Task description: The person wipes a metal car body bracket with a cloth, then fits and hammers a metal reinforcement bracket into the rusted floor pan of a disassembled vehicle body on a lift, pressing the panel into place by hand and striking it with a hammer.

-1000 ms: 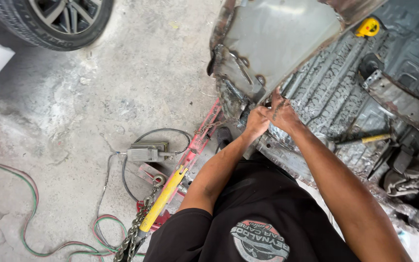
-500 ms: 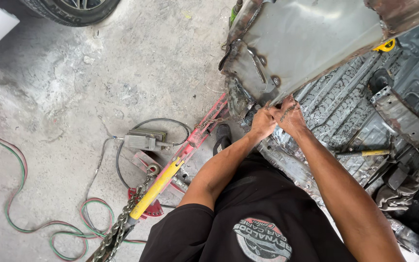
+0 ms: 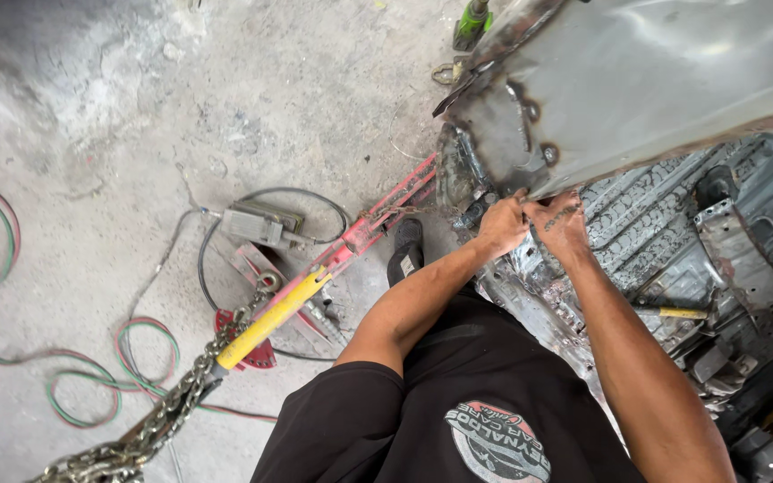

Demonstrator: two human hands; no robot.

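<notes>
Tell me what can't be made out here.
Head view only:
- What the left hand and right hand grip: covered by the fingers and the metal panel edge.
- Green tool: cut off by the top edge.
- Chain: its end leaves the bottom edge.

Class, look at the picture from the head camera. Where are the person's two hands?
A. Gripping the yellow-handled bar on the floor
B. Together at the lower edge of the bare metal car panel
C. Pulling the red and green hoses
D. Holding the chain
B: the left hand and right hand sit side by side against the lower edge of the metal panel, while the yellow-handled bar, hoses and chain lie untouched on the concrete floor.
</notes>
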